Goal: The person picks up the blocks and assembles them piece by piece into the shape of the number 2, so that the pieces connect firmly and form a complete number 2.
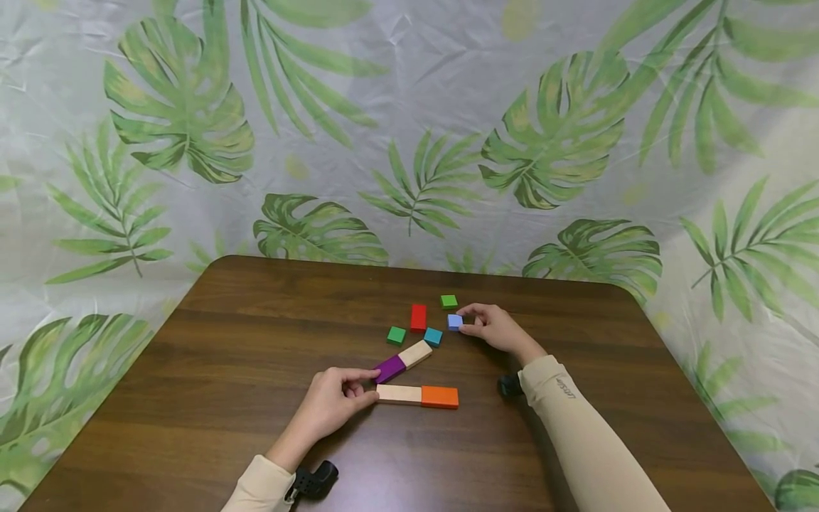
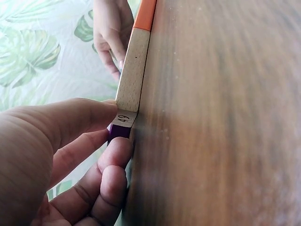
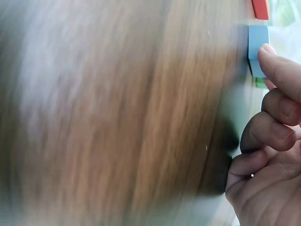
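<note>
My left hand [image 1: 329, 400] pinches across the spot where two rows of blocks meet. Its index fingertip touches the end of a purple block [image 1: 389, 369]. The thumb touches the left end of a plain wooden block [image 1: 399, 395], which carries the number 49 in the left wrist view. An orange block [image 1: 440, 397] continues that row to the right, and another plain block [image 1: 415, 353] continues the purple one diagonally away. Farther back, my right hand [image 1: 495, 331] pinches a small light blue block [image 1: 455, 323] between thumb and index finger, from its right side.
A red block [image 1: 419, 318], a teal block [image 1: 433, 337] and a green block [image 1: 396, 336] lie left of the light blue one. A brighter green block [image 1: 448, 301] sits behind it. The brown wooden table [image 1: 211, 370] ends before a leaf-patterned curtain [image 1: 435, 85].
</note>
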The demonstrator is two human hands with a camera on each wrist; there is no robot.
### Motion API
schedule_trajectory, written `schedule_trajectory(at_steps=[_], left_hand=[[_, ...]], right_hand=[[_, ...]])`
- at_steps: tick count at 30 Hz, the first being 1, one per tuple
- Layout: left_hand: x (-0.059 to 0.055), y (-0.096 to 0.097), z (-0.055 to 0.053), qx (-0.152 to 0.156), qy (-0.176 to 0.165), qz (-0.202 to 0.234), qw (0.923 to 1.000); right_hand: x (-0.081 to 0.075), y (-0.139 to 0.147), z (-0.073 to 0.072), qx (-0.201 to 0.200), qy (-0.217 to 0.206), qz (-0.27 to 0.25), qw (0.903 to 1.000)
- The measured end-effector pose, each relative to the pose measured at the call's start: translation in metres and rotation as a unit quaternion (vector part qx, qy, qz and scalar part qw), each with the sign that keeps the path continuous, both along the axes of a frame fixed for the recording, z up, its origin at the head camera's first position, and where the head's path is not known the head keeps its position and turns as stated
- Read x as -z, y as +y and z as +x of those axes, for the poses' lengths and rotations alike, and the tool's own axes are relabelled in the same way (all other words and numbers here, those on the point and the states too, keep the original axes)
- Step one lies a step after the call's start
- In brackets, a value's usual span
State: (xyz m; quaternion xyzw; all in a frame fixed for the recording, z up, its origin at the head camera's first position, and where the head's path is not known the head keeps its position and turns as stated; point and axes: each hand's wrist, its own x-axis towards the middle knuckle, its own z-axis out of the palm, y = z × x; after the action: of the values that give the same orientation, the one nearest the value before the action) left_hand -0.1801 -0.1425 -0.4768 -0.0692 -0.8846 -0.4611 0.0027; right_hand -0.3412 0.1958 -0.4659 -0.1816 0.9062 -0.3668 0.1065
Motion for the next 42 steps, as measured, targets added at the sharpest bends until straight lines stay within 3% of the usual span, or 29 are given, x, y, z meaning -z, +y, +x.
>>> schedule_trajectory(at_steps=[17, 42], left_hand=[[-0.002, 0.000, 0.001, 0.002, 0.010, 0.009, 0.9999], [-0.001, -0.001, 0.001, 0.001, 0.012, 0.017, 0.9998]], right_hand=[[-0.001, -0.030, -0.005, -0.009, 0.001, 0.006, 0.9999], [0.001, -0.038, -0.005, -0.004, -0.007, 0.007, 0.9999]])
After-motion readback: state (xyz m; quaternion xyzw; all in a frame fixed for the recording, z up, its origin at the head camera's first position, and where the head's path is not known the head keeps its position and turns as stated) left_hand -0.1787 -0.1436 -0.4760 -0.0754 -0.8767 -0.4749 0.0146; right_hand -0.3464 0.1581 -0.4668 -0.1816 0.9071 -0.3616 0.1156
